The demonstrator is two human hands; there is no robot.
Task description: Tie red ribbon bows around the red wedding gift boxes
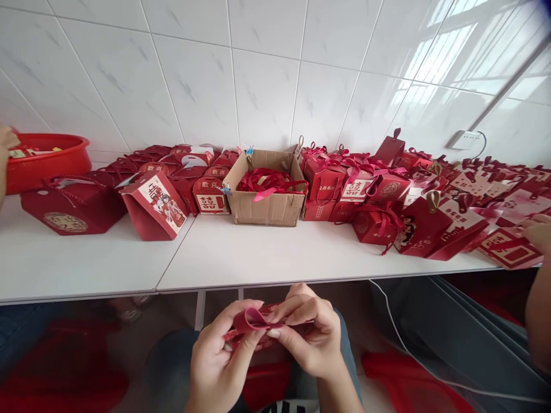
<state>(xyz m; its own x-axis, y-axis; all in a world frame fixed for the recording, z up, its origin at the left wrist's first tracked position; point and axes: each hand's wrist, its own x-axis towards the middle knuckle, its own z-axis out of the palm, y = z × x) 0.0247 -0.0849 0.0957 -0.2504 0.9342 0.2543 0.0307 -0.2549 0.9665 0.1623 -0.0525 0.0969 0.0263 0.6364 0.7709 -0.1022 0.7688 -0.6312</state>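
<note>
Above my lap, in front of the table edge, both hands hold a red gift box (253, 319). A strap or flap of it curls up into a loop with a pinkish inner face. My left hand (224, 350) wraps round the left side, thumb pressed near the loop. My right hand (312, 332) pinches the box from the right, with thumb and fingertips close to the left thumb. Most of the box is hidden behind my fingers. Straight ahead on the table stands an open cardboard carton (267, 209) with red and pink ribbons (273, 179) inside.
Finished-looking red boxes (210, 195) line the white table (267, 252) left of the carton, and more ribboned boxes (325, 186) crowd the right. A red basin (47, 155) stands far left. Other people's hands (538, 232) show at both edges. A white cable (396, 327) hangs down.
</note>
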